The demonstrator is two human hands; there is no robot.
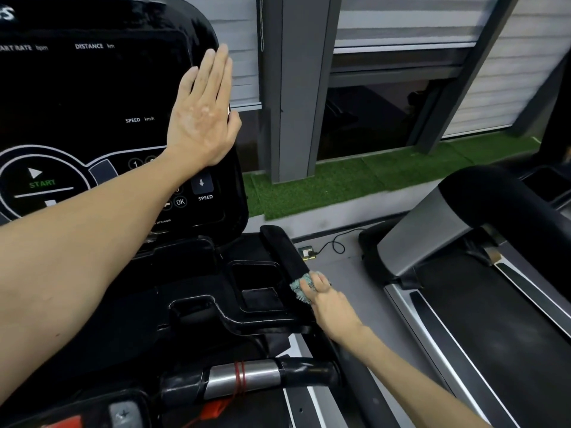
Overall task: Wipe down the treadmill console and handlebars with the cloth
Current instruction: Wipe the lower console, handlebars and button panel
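1. The small teal woven cloth (301, 287) is bunched up on the padded black right handlebar (284, 254), just to the right of the glossy black treadmill console (102, 97) and lower down. It looks soft, light and floppy, the kind of rag that folds to whatever it is pressed on. I would judge it is best kept wadded under the fingertips, so it wraps the bar rather than slipping off.

2. The handlebar runs away from the console's lower right corner. Its covering looks matte and slightly cushioned, so the cloth should drag on it rather than slide freely.

3. The right hand (327, 299) is curled narrowly over the cloth, fingers pinching it against the handlebar's near end. The palm side is hidden, so how much cloth sits under it I cannot tell.

4. The left hand (202, 112) is spread flat and wide, fingers together and straight, holding nothing. It lies against the console's right edge, seemingly bracing there; whether the palm truly presses the surface is hard to say.

5. The console face is shiny and probably shows smears easily. Light, even pressure would suit it.

6. Below the console, nearest me, sits a crossbar with a silver metal sensor grip (244, 379) bound by a red cord (239, 378).

7. Right of the console and well apart stands a second treadmill (463, 242).
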